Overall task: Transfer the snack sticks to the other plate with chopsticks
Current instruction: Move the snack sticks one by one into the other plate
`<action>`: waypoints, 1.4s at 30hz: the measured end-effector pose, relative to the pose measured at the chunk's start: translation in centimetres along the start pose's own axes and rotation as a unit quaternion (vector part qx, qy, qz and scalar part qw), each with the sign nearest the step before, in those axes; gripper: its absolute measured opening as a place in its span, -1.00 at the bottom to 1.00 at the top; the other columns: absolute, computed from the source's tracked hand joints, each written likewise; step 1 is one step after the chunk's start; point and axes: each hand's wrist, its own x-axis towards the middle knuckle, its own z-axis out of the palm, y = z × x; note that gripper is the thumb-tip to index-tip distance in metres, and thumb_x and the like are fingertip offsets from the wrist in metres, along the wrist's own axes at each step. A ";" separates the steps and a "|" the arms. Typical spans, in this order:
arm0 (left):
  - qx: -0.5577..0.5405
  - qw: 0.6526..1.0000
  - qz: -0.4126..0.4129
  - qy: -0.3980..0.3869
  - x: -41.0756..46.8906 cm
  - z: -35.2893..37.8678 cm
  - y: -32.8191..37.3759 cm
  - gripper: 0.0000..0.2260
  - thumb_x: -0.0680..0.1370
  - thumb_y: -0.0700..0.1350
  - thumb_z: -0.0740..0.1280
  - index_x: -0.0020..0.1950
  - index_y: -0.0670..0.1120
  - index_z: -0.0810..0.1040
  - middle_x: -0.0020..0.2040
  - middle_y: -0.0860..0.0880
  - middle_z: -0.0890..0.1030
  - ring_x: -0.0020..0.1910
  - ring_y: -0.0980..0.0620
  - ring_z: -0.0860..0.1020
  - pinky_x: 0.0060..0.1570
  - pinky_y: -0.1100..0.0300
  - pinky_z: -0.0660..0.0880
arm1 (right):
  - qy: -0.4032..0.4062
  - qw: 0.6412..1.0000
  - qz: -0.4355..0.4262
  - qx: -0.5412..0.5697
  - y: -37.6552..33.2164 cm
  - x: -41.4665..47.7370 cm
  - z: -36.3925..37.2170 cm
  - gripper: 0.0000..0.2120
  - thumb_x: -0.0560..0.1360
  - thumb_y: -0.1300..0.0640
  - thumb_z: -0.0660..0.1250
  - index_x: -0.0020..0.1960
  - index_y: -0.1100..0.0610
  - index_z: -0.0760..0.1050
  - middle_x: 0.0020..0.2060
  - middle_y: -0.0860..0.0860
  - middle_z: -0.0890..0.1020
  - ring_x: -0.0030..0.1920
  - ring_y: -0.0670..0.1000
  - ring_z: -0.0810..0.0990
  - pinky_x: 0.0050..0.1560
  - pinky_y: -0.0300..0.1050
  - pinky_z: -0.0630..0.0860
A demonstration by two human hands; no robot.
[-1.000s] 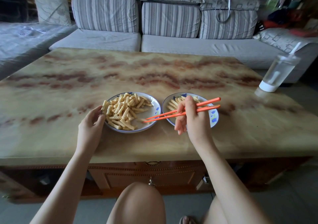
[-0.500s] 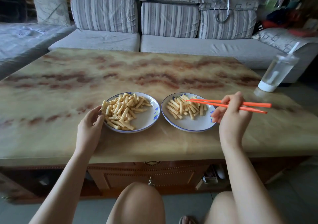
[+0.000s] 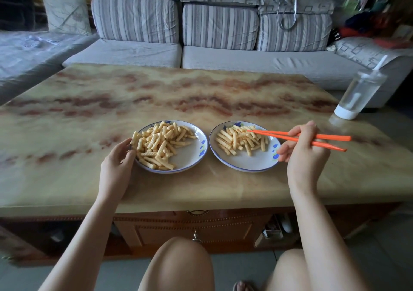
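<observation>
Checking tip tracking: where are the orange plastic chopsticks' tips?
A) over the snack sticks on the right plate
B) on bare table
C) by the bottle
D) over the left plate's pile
A: the orange plastic chopsticks in the right hand end over snack sticks on the right white plate.
</observation>
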 end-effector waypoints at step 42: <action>-0.006 1.000 -0.005 -0.001 0.1 0.1 -0.2 -0.68 0.57 -0.18 0.24 0.32 -0.04 0.51 0.20 -0.01 0.59 0.11 0.17 0.48 0.03 0.34 0.33 | -0.301 0.948 0.078 0.066 -1.1 -8.5 7.6 -0.62 0.66 0.05 0.03 -0.25 0.17 0.39 -0.58 0.12 0.51 -0.62 0.08 0.44 -0.57 -0.18 0.32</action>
